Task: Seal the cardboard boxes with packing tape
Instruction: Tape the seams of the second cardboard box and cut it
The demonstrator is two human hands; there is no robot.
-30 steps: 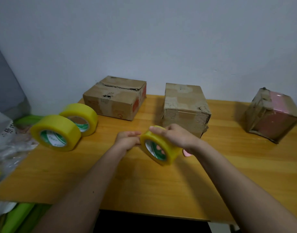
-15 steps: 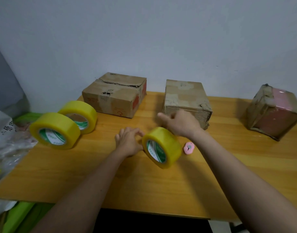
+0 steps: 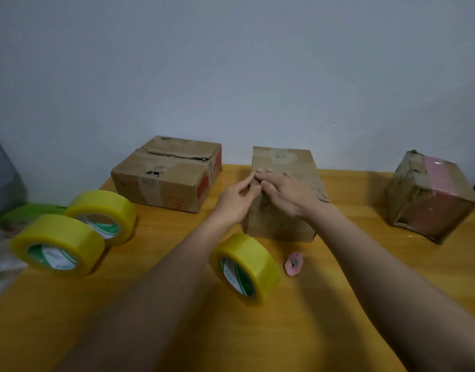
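My right hand (image 3: pixel 286 193) flat, fingers straight on middle box (image 3: pixel 284 216) top; left hand (image 3: pixel 235 201) fingertips pinching its front-left edge. Tape roll (image 3: pixel 245 268) on bench (image 3: pixel 311 331) near front edge.

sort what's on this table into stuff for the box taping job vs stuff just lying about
For the job: middle box under both hands, left box, right box, near tape roll, pink cutter.

Lying about: two spare rolls, plastic bag.
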